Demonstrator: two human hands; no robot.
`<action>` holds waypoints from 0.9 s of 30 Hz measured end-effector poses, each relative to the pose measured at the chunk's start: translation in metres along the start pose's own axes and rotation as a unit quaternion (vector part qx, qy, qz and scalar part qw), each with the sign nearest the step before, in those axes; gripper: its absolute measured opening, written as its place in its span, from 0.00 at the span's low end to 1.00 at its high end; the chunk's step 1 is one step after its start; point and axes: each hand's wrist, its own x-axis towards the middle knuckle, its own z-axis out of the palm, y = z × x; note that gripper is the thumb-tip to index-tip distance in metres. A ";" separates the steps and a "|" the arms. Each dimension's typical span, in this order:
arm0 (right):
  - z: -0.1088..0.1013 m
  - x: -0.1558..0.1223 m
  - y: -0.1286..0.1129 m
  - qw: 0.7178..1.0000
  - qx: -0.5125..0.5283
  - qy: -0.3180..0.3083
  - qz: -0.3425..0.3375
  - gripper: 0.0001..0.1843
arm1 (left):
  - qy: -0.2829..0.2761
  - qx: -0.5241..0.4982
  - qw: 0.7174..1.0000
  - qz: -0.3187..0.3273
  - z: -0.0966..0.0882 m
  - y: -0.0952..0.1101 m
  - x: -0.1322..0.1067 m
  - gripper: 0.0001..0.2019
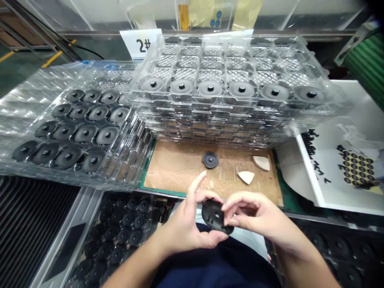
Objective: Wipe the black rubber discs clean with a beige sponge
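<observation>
A round black plastic disc (pixel 215 216) with small holes is held over my lap, just below the table's front edge. My left hand (pixel 192 224) grips its left and lower rim, index finger raised. My right hand (pixel 252 214) pinches the disc's right edge with thumb and fingertips. A second black disc (pixel 210 159) lies flat on the brown cardboard sheet (pixel 177 168) in front of my hands.
A tall stack of clear trays (pixel 234 100) stands behind the cardboard, discs in its top front row. Another tray of discs (pixel 75 132) sits left. Two pale wedge pieces (pixel 253 170) lie on the cardboard. Bins of black discs (pixel 123 228) sit low on both sides. White sheets (pixel 345 160) lie right.
</observation>
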 end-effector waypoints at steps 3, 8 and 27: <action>0.003 0.000 -0.003 0.996 0.056 -0.046 0.042 0.09 | -0.054 -0.075 0.995 -0.049 -0.002 0.004 -0.001 0.50; 0.010 -0.005 0.004 0.992 0.099 -0.037 0.067 0.07 | -0.072 -0.090 0.991 -0.063 -0.001 0.004 -0.004 0.53; -0.023 0.023 0.057 0.978 -0.150 0.143 0.017 0.18 | 0.053 -0.197 0.930 -0.305 -0.017 -0.028 -0.007 0.26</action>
